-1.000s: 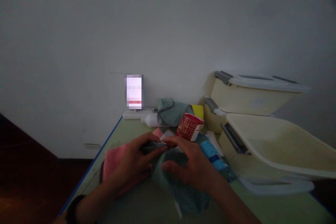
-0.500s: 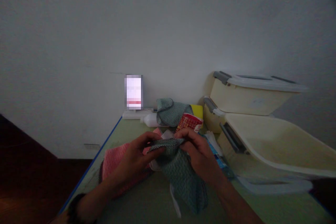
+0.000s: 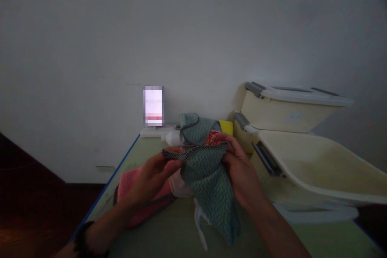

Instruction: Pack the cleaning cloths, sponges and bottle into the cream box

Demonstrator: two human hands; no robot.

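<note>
Between my hands hangs a grey-green textured cloth with a black-and-white edging along its top. My left hand pinches one end of that edge, and my right hand grips the other end. The cloth's lower part droops toward the table. Behind my left forearm lies a pink cloth with a dark border. A pale, translucent item shows between the pink cloth and the hanging one; its kind is unclear. Below the cloth, a white strip lies on the table.
Another grey-green cloth, a white bottle, a yellow object and a partly hidden red container sit at the back. A lit screen stands at left. Cream bins are stacked right, beside an open bin.
My hands have moved apart, stretching the cloth's edge between them. My right hand has shifted right and up, now covering most of the red container and the blue-labelled bottle.
</note>
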